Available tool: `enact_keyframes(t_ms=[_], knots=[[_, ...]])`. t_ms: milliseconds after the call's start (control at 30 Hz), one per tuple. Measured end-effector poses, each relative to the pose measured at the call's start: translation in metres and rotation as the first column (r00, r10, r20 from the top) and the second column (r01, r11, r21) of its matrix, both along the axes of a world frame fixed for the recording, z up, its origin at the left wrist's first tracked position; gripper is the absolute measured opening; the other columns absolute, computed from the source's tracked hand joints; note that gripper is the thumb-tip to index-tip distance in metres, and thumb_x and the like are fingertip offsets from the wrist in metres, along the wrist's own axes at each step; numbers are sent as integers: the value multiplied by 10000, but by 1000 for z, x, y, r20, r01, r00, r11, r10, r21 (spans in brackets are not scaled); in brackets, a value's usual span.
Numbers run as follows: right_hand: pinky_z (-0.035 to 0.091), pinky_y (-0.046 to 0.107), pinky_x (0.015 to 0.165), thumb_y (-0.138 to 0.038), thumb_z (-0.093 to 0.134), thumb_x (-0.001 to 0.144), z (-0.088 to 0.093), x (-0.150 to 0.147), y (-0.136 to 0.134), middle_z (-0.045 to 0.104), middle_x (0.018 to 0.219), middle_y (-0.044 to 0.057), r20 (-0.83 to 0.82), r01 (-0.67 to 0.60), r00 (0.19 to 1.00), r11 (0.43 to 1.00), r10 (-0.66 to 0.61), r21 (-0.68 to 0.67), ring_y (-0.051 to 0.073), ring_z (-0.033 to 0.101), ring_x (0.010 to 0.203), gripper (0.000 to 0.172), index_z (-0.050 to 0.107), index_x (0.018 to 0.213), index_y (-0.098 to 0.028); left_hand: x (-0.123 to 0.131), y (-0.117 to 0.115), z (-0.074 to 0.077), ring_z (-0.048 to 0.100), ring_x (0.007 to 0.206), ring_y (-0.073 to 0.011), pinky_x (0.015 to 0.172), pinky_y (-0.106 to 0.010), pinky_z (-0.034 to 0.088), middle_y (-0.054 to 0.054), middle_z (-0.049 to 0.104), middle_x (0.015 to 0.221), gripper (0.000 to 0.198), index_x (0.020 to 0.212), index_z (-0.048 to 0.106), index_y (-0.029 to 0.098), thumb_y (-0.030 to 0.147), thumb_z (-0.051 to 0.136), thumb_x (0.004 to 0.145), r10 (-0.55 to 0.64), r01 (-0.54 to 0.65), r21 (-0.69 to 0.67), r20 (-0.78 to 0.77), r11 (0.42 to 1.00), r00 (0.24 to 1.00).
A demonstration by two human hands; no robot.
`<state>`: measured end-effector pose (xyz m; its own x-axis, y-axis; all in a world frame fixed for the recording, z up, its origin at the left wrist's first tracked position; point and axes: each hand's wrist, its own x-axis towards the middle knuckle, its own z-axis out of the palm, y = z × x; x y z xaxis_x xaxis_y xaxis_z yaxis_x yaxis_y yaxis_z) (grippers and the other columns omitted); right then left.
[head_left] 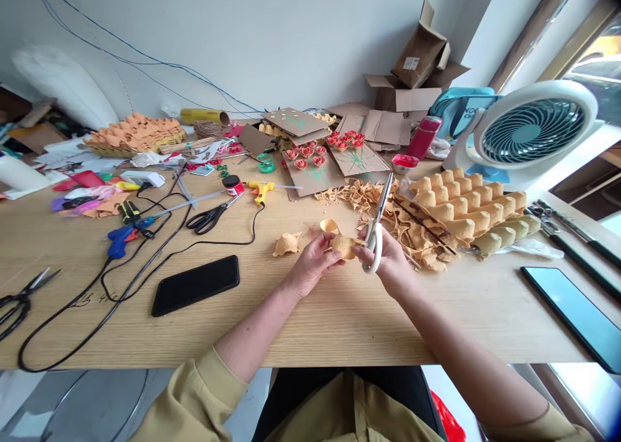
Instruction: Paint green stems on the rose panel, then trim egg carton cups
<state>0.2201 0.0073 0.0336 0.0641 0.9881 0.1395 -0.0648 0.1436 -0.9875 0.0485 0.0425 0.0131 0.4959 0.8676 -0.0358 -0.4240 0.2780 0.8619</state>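
My left hand [314, 264] is closed on an egg carton cup [343, 245], a tan piece of moulded pulp, just above the table. My right hand [388, 261] is wrapped round the white handles of a pair of scissors [376, 228], whose blades point up and away from me. Its fingertips also reach the right edge of the cup. Beside my left hand lies another cut cup [286, 244] on the wood. A small round cup [329, 226] shows just behind my fingers.
Pulp scraps [388, 219] and stacked egg trays [466, 202] lie to the right, near a fan [531, 134]. A phone [196, 285], black scissors [208, 219] and a yellow glue gun [261, 191] with a trailing cord are left. Red flowers on cardboard [317, 176] stand behind.
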Motion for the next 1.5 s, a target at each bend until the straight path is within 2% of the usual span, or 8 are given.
enact_keyframes(t_ms=[367,633,800,967,1133,1333,1433,1500], knots=[[399,261,516,-473,861,648,-9,7,0,539,744,-34,94,22,995,999,-25,28,118,466,593,485,573,949,-226,1,0,-5,596,988,-186,862,-335,515,-45,602,1105,527,1029,598,193,319,896,614,32,-31,-23,23,999,999],[458,284,599,-458,841,700,-20,15,-3,582,844,2,299,61,950,994,-85,90,152,532,675,432,587,973,-241,3,1,-8,609,937,-180,798,-325,539,-58,592,1053,533,1037,609,171,427,877,654,-3,11,112,-73,994,997],[452,269,540,-459,814,739,-19,14,-6,592,851,6,273,20,961,998,-37,65,156,546,659,406,567,986,-252,1,2,-6,617,900,-168,771,-311,548,-58,598,1052,552,1054,614,173,434,880,648,1,14,147,-97,989,995],[497,295,668,-458,775,783,-16,13,-4,604,931,16,309,-15,950,983,-43,181,170,573,764,370,566,1014,-259,-2,3,-3,635,963,-209,774,-323,558,-66,614,1107,528,1058,635,184,417,879,652,67,-50,164,-100,985,993],[468,294,635,-493,703,837,-10,22,-6,612,874,17,344,9,936,983,-73,182,175,550,739,359,562,1065,-254,-7,6,-2,660,1000,-213,792,-307,558,-65,647,1097,499,1060,623,186,409,865,685,102,-95,137,-41,986,994],[454,285,599,-515,583,902,-3,45,-13,625,822,23,551,-55,834,988,-34,145,184,565,734,295,597,1007,-240,-2,12,-4,735,873,-201,732,-259,529,-79,701,1066,537,1046,598,172,468,859,683,29,-30,47,17,998,999],[436,289,577,-524,636,850,-7,59,-10,627,771,16,676,-64,735,989,-45,135,182,561,689,296,599,905,-236,5,17,-2,739,835,-183,710,-246,505,-77,705,1067,548,1042,602,174,480,863,670,-6,5,49,11,999,1000],[426,289,559,-520,638,847,-14,65,-6,625,744,10,699,-40,711,989,-71,141,178,560,663,288,599,871,-236,11,21,-1,737,829,-179,702,-244,481,-64,708,1032,544,1038,598,179,477,864,668,-19,19,69,5,997,1000]])
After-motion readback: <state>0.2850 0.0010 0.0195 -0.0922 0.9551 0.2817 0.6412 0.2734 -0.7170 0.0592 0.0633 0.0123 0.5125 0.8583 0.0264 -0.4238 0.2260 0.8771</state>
